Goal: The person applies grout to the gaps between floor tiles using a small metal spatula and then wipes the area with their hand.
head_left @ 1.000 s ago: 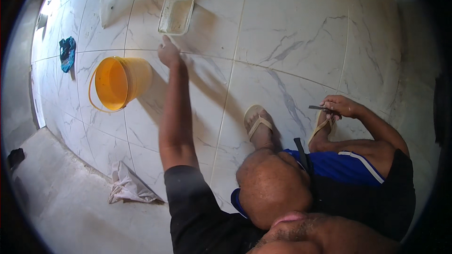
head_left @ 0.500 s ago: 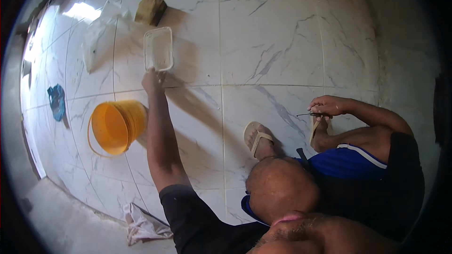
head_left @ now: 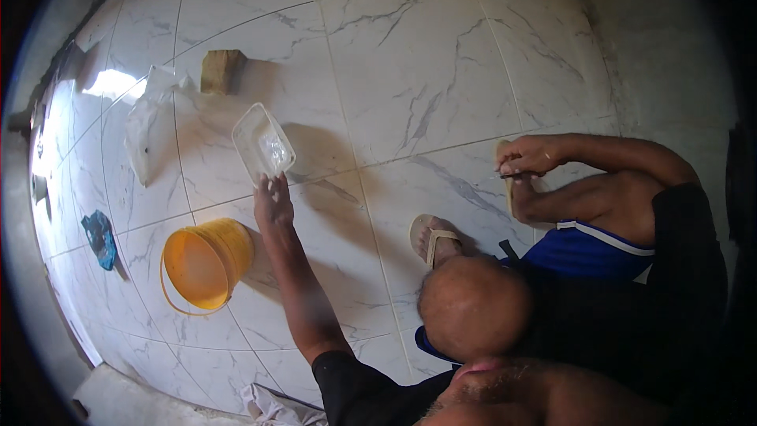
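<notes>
My left arm reaches forward over the floor. My left hand (head_left: 274, 203) grips the near rim of a white rectangular plastic tub (head_left: 253, 143), fingers closed on its edge. The tub is tilted, and a shiny patch, like a little water, shows inside. Its shadow falls on the tiles to the right. At the right, my right hand (head_left: 526, 157) is closed above my sandalled foot. A small dark part of a thin tool (head_left: 514, 176) pokes out below its fingers; most of the tool is hidden, so its kind is unclear.
A yellow bucket (head_left: 244, 246) lies tipped toward the left, near my left forearm. Beyond the tub are a tan block (head_left: 220, 72) and a clear plastic bag (head_left: 142, 131). A crumpled blue bag (head_left: 99, 238) lies far left, a pale cloth (head_left: 276, 409) at the bottom.
My left hand has drawn the tub nearer and tilted it, so the shiny patch inside now shows. The view has shifted. The tool's thin rod at my right hand no longer shows.
</notes>
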{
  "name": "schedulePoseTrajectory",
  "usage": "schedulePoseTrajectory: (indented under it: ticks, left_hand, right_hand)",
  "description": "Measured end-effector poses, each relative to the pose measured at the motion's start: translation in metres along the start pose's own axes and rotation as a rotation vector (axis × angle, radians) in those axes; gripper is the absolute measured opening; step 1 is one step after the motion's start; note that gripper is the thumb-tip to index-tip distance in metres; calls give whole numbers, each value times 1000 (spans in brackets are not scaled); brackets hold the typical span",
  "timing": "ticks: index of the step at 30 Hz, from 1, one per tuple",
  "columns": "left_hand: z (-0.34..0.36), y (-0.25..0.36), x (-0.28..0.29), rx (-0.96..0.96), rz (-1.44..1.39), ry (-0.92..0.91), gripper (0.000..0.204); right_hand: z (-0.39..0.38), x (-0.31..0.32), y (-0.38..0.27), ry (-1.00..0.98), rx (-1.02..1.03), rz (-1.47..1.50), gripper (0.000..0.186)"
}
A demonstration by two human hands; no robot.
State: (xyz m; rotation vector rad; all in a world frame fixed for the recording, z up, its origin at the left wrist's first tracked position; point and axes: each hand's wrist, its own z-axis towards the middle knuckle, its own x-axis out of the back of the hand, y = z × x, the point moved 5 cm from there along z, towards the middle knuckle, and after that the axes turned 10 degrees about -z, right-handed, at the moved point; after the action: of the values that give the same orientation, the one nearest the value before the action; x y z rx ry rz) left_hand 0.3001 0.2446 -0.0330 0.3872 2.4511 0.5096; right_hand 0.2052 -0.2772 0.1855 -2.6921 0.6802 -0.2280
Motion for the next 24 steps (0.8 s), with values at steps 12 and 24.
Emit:
schedulePoseTrajectory:
  ticks: [12, 24]
  left_hand:
    - [-112, -35, 24, 76, -85, -25, 50]
    - [-215, -59, -31, -88, 88, -88, 77]
  right_hand:
    - [61, 21, -17, -93, 277, -338, 44]
    - [116, 101, 0, -116, 456, -170, 55]
